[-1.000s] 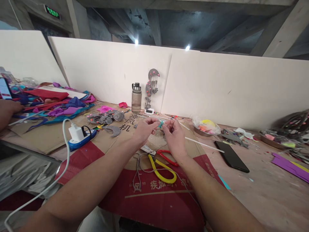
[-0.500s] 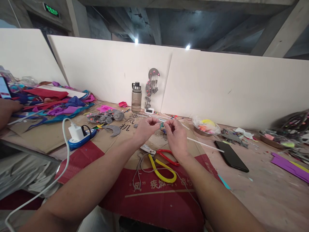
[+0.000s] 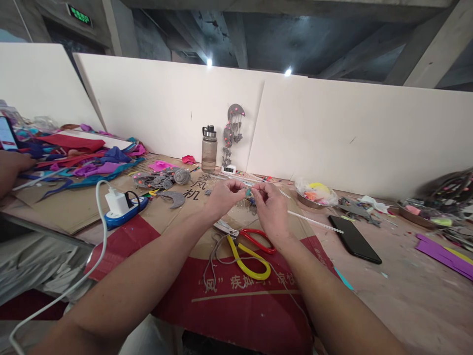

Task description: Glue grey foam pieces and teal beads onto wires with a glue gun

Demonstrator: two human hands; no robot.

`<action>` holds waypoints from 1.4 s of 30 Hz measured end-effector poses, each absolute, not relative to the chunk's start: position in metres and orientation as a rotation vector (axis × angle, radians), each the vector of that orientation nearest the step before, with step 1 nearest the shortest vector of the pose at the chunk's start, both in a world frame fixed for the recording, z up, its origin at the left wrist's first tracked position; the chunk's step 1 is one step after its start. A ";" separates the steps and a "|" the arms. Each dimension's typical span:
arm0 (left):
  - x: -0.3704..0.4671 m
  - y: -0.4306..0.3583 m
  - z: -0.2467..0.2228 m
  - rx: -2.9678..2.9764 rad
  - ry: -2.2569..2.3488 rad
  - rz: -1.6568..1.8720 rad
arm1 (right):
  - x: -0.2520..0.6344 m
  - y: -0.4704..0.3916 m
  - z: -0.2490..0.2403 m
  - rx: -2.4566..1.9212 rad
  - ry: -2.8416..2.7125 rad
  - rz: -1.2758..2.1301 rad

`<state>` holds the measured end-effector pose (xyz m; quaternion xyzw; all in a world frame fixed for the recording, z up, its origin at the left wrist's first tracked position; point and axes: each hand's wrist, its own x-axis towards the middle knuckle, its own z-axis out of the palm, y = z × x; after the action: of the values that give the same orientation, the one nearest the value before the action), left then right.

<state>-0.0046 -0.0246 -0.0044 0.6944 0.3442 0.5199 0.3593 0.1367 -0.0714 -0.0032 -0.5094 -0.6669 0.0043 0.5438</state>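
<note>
A small green piece (image 3: 248,193), too small to name more exactly, is pinched between the fingertips of both hands above the cardboard. My left hand (image 3: 226,197) is closed on its left side, and my right hand (image 3: 271,204) is closed on its right side. Just below them lie scissors (image 3: 254,256) with one red and one yellow handle, their blades pointing up and left. A loose grey cord (image 3: 212,261) loops around and under the handles. Behind my right hand a thin clear stick (image 3: 314,221) runs out to the right.
A bottle (image 3: 209,150) and a grey moon-shaped hanging ornament (image 3: 235,112) stand by the white partition. At right are a black phone (image 3: 354,239) and a bowl (image 3: 314,201). Left are a blue power strip (image 3: 125,217), felt scraps (image 3: 114,155) and another person's hand (image 3: 16,162).
Both hands stay in nearly the same place, still pinching the green piece, which looks slightly turned between the fingertips. Nothing else has visibly moved.
</note>
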 end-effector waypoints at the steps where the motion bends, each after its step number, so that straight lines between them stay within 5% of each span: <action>1: -0.005 -0.024 -0.005 1.814 0.890 1.340 | 0.137 -0.071 -0.003 -1.212 -1.591 0.006; 22: -0.016 -0.023 0.005 1.808 0.570 1.235 | 0.150 -0.057 -0.002 -1.367 -1.518 0.293; 28: -0.018 -0.014 0.000 1.516 0.755 1.389 | 0.152 -0.055 0.001 -1.444 -1.466 0.258; 42: -0.016 -0.004 -0.008 1.898 1.141 1.306 | 0.150 -0.054 -0.004 -1.415 -1.475 0.277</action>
<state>-0.0158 -0.0044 -0.0081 0.7083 0.4259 0.4874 0.2816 0.1499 -0.0539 -0.0037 -0.5887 -0.6136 0.1152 0.5134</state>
